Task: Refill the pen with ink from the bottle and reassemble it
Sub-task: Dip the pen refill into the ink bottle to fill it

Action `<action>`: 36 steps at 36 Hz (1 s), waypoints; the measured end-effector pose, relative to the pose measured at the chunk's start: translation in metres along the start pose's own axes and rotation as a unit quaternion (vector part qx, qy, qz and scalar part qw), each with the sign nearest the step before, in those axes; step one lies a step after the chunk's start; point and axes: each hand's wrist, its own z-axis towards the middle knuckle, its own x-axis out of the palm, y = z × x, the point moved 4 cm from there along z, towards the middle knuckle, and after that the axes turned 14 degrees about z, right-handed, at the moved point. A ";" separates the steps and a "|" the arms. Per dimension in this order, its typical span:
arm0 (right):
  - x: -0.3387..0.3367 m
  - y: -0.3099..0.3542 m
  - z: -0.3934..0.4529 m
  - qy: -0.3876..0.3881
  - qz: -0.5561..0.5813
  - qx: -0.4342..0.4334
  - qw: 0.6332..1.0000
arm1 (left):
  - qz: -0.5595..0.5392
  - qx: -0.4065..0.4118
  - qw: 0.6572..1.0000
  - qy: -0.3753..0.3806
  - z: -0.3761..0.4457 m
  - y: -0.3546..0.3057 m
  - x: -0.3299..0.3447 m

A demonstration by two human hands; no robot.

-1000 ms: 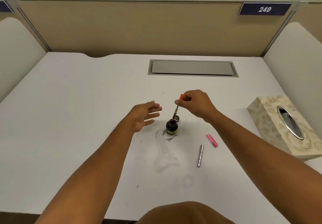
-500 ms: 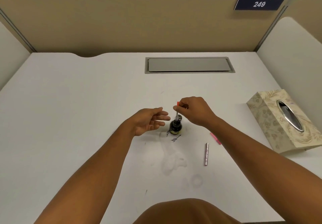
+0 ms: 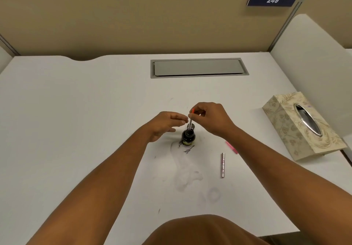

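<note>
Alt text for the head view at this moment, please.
The right hand pinches a thin pen refill upright, its lower end in the open ink bottle on a white desk. The left hand hovers beside it; a silver pen barrel lies nearby.

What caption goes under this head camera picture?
Right hand dips a pen refill into the ink bottle while the left hand hovers beside it.

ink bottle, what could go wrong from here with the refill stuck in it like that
1. The open ink bottle is small and neither hand grips it; the left hand only hovers beside it, so a sideways nudge from the refill that the right hand pinches could tip it.
2. Ink already stains the desk by its base, so drips may spread when the refill lifts out.
</note>
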 end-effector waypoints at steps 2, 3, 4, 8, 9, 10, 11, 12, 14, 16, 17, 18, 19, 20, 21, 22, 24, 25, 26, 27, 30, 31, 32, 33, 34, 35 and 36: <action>-0.001 0.002 0.000 -0.005 -0.002 -0.009 1.000 | 0.013 0.007 1.000 0.013 0.001 0.000 0.003; -0.001 0.003 0.001 -0.006 -0.003 -0.012 1.000 | 0.016 0.010 1.000 0.018 0.001 0.000 0.004; -0.001 0.003 0.001 -0.006 -0.005 -0.015 1.000 | 0.016 0.014 0.999 0.023 0.001 0.000 0.005; 0.001 0.005 0.001 -0.007 -0.012 -0.023 1.000 | 0.015 0.039 0.998 0.050 0.004 0.002 0.009; 0.002 0.005 0.001 -0.008 -0.011 -0.025 1.000 | 0.014 0.043 0.997 0.055 0.004 0.002 0.010; 0.002 0.005 0.001 -0.010 -0.009 -0.025 1.000 | 0.012 0.045 0.997 0.058 0.005 0.003 0.011; 0.002 0.005 0.001 -0.011 -0.007 -0.024 1.000 | 0.010 0.047 0.997 0.060 0.006 0.003 0.011; 0.002 0.005 0.001 -0.011 -0.006 -0.024 1.000 | 0.009 0.048 0.997 0.061 0.007 0.003 0.012; 0.002 0.004 0.001 -0.012 -0.006 -0.024 1.000 | 0.008 0.050 0.997 0.064 0.009 0.003 0.013; 0.003 0.003 0.001 -0.013 -0.004 -0.024 1.000 | 0.007 0.050 0.997 0.061 0.010 0.004 0.013; 0.004 0.003 0.001 -0.014 -0.003 -0.024 1.000 | 0.006 0.049 0.997 0.059 0.011 0.005 0.013; 0.004 0.002 0.001 -0.014 -0.003 -0.023 1.000 | 0.004 0.048 0.997 0.058 0.012 0.005 0.013; 0.005 0.002 0.000 -0.013 -0.003 -0.022 1.000 | 0.003 0.047 0.997 0.057 0.012 0.006 0.013; 0.005 0.001 0.000 -0.013 -0.005 -0.020 1.000 | 0.002 0.047 0.997 0.057 0.013 0.007 0.014; 0.005 0.001 0.000 -0.013 -0.006 -0.018 1.000 | 0.002 0.047 0.997 0.057 0.013 0.008 0.014; 0.006 0.000 0.000 -0.013 -0.004 -0.015 1.000 | 0.001 0.048 0.997 0.057 0.013 0.009 0.015; 0.006 0.000 -0.001 -0.017 0.003 -0.010 1.000 | -0.004 0.051 0.997 0.056 0.013 0.009 0.015; 0.006 -0.001 -0.001 -0.020 0.007 -0.009 1.000 | -0.007 0.053 0.997 0.056 0.014 0.009 0.015; 0.006 -0.001 -0.002 -0.021 0.010 -0.009 1.000 | -0.010 0.054 0.997 0.056 0.014 0.009 0.015; 0.006 -0.002 -0.002 -0.023 0.011 -0.009 1.000 | -0.011 0.055 0.997 0.056 0.015 0.008 0.015; 0.008 -0.004 -0.003 -0.026 0.014 -0.011 1.000 | -0.009 0.058 0.997 0.057 0.016 0.007 0.016; 0.008 -0.004 -0.002 -0.027 0.015 -0.013 0.999 | -0.009 0.059 0.997 0.058 0.016 0.006 0.016; 0.009 -0.005 -0.002 -0.027 0.015 -0.016 0.999 | -0.011 0.060 0.996 0.059 0.016 0.006 0.016; 0.009 -0.005 -0.002 -0.028 0.014 -0.019 0.999 | -0.012 0.060 0.996 0.060 0.016 0.005 0.017; 0.009 -0.006 -0.002 -0.028 0.011 -0.023 0.999 | -0.014 0.060 0.996 0.061 0.016 0.005 0.017; 0.009 -0.007 -0.002 -0.029 0.007 -0.026 0.999 | -0.015 0.059 0.996 0.063 0.016 0.005 0.017; 0.009 -0.007 -0.002 -0.030 0.005 -0.028 0.999 | -0.017 0.058 0.996 0.064 0.016 0.005 0.017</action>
